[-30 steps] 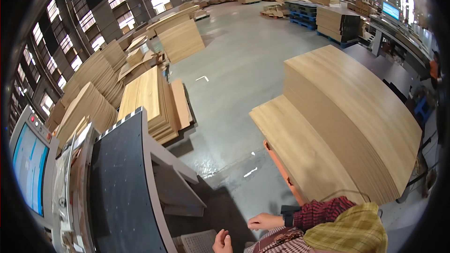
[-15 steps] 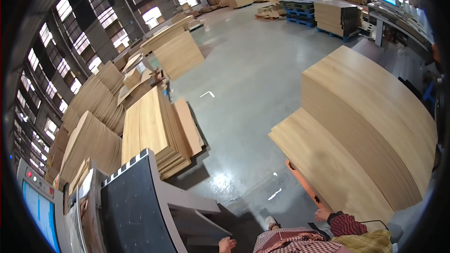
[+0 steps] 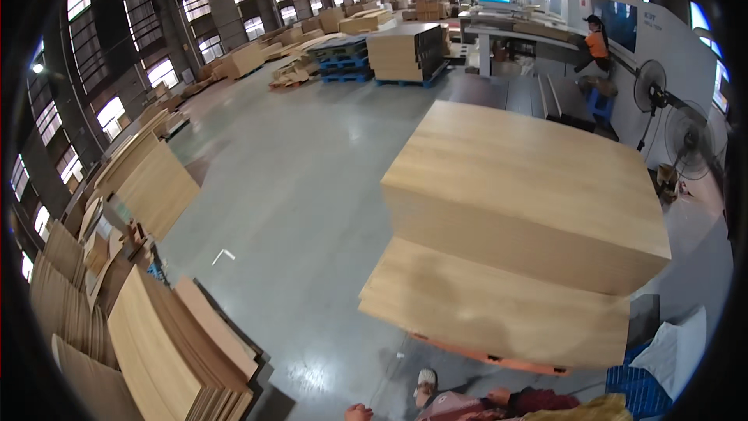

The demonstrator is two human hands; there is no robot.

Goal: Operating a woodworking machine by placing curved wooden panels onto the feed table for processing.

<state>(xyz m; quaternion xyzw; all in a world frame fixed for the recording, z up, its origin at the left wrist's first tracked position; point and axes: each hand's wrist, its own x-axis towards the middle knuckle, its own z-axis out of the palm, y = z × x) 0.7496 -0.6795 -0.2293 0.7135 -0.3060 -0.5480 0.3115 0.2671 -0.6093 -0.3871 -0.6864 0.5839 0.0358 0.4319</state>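
Note:
My left hand (image 3: pixel 358 412) shows at the lower edge, fingers curled in, nothing visible in it. My right hand (image 3: pixel 499 397) is in front of my body, just short of the pallet's near edge; its fingers are too small and blurred to make out. Ahead on the right stands a tall stack of wood-grain boards (image 3: pixel 530 164). Against its near side lies a lower stack of the same boards (image 3: pixel 499 308), with a shadow across its top. An orange pallet edge (image 3: pixel 491 359) shows beneath. Neither hand touches the boards.
More board stacks (image 3: pixel 152 343) stand at the left. Farther off are boards on blue pallets (image 3: pixel 405 54). At the right are standing fans (image 3: pixel 689 136), a seated person in orange (image 3: pixel 597 43) and a blue crate (image 3: pixel 639 386) with a white sack (image 3: pixel 674 351). Grey floor (image 3: pixel 288 210) runs between the stacks.
My view has swung right, so the board stacks sit nearer the middle. The machine and screen at lower left have left the picture; the fans, person and blue crate have come in.

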